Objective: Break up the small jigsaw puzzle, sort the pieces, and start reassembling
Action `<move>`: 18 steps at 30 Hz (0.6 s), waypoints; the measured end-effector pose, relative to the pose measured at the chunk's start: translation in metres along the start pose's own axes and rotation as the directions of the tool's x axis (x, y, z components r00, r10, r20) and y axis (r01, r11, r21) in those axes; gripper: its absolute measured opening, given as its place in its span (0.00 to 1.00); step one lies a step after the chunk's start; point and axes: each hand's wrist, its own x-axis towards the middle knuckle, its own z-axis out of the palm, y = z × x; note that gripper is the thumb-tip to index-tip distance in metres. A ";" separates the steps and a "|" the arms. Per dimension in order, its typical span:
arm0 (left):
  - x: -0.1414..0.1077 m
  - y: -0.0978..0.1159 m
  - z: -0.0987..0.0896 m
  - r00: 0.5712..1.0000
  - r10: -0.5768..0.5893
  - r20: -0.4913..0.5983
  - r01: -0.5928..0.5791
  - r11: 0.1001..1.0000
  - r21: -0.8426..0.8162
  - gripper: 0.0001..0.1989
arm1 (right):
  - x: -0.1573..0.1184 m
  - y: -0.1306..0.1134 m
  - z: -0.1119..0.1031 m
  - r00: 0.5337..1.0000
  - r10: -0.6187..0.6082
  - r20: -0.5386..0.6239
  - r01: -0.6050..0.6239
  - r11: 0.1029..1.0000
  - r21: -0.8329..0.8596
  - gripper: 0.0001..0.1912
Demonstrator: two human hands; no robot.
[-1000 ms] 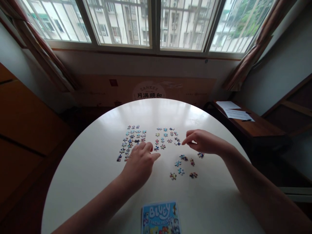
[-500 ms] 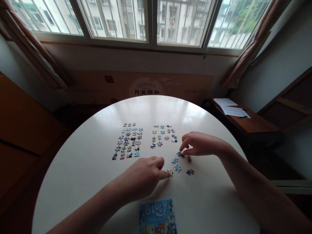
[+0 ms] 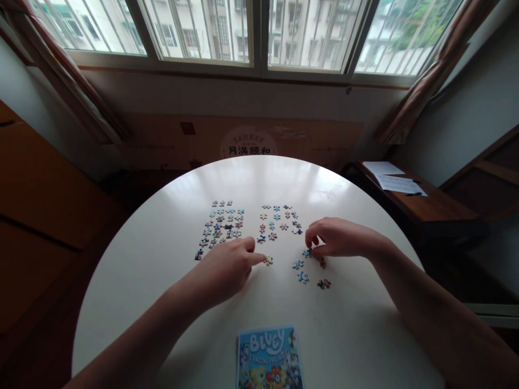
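Note:
My left hand (image 3: pixel 229 267) reaches in low over the table, its index finger stretched out and the other fingers curled. That fingertip is on a small yellowish jigsaw puzzle piece (image 3: pixel 268 260) lying on the tabletop; the thumb is hidden. With thumb and fingers bent down, my right hand (image 3: pixel 336 237) closes on a dark blue jigsaw puzzle piece (image 3: pixel 307 252). Beside it lie a light blue piece (image 3: pixel 298 264), another blue piece (image 3: pixel 303 277) and brown-toned pieces (image 3: pixel 324 283). Sorted pieces stand in rows, one group (image 3: pixel 220 219) at left and one group (image 3: pixel 277 216) at centre.
A round white table (image 3: pixel 133 275) carries everything. Near its front edge lies a blue "Bluey" picture sheet or booklet (image 3: pixel 270 354). To the right, a wooden side table (image 3: pixel 430 210) holds papers (image 3: pixel 399 183) and pens. Windows and a printed box panel are beyond.
My left hand has moved away from me and leftward, and the yellowish piece has slid with its fingertip towards the rows. My right hand stays over the loose pieces. The view has shifted slightly.

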 end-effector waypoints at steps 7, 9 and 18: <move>-0.002 -0.006 -0.002 0.999 -0.012 -0.051 0.012 1.000 0.000 0.24 | 0.008 -0.001 0.002 0.998 -0.069 0.005 0.064 0.942 0.331 0.10; -0.001 -0.003 -0.001 1.000 0.009 -0.014 -0.009 1.000 -0.014 0.27 | 0.021 -0.010 0.013 0.992 -0.064 -0.107 0.096 0.939 0.331 0.10; 0.002 -0.001 0.000 0.998 -0.057 0.013 0.057 0.997 0.050 0.23 | 0.032 -0.018 0.025 0.925 -0.140 -0.352 0.156 0.988 0.017 0.10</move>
